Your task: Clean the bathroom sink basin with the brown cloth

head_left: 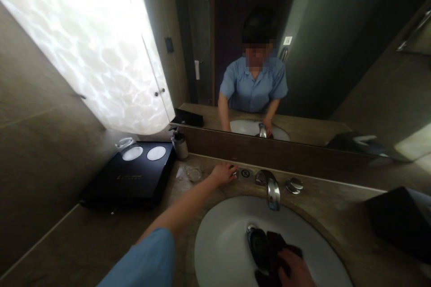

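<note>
Gripping dark cloth, my right hand is working on the near side of the faucet, below its spout. The cloth's bulk is extending leftward from those fingers; its long axis is remaining unclear. My left hand, farther from it, is closing over a knob left of the faucet.

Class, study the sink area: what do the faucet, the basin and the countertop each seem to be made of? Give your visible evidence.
Faucet: metal, probably chromed, polished; bright, mirror-like highlights show on its curve.
Basin: likely glazed ceramic, smooth and pale, with soft sheen; enamel is possible.
Countertop: stone or stone-look, brownish with mottled patches; the dim light leaves its finish uncertain.
</note>
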### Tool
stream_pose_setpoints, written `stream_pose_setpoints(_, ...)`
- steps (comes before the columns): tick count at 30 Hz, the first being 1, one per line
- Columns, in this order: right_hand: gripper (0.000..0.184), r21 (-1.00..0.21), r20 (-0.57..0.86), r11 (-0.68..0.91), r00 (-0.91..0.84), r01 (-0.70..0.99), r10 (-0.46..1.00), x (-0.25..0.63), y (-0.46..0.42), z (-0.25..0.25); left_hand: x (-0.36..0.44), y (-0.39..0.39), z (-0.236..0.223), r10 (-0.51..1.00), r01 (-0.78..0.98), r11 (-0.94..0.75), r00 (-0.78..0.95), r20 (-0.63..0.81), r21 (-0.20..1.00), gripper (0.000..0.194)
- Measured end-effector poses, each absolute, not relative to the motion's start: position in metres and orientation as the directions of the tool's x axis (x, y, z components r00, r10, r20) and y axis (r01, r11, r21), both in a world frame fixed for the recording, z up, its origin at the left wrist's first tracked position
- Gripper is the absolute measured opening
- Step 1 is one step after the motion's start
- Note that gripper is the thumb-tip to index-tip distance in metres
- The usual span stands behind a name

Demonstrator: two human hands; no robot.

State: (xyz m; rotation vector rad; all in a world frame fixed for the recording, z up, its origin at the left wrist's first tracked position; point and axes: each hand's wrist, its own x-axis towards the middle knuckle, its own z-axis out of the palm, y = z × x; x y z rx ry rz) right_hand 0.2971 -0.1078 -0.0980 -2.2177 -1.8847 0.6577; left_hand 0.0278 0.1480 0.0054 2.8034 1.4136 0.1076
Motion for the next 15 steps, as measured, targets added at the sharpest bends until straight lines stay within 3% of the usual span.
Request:
stream_pose_setpoints(5, 0.066, -0.487, -0.211, -0.238, 0.151, 0.840, 0.966, 0.320, -0.118, -0.119, 0.038, 0.163, -0.018, 0.874, 0.873, -0.486, 0.486, 0.010, 0.038, 0.055)
stream_pose_setpoints(10, 0.050, -0.745, -0.125, -0.260, 0.255, 0.615, 0.959, 0.298, -0.097, -0.115, 0.057, 0.153, -0.018, 0.946, 0.944, -0.325, 0.324, 0.020, 0.062, 0.051)
stream_pose_setpoints(13, 0.044, -0.893, -0.356, -0.428, 0.364, 0.139, 0.861, 0.267, -0.064, -0.099, 0.068, 0.149, -0.021, 0.979, 0.976, -0.205, 0.204, 0.024, 0.076, 0.053)
stream_pose_setpoints(15, 0.043, -0.844, -0.536, -0.491, 0.357, -0.216, 0.765, 0.250, -0.040, -0.092, 0.074, 0.148, -0.025, 0.990, 0.986, -0.143, 0.141, 0.031, 0.085, 0.053)
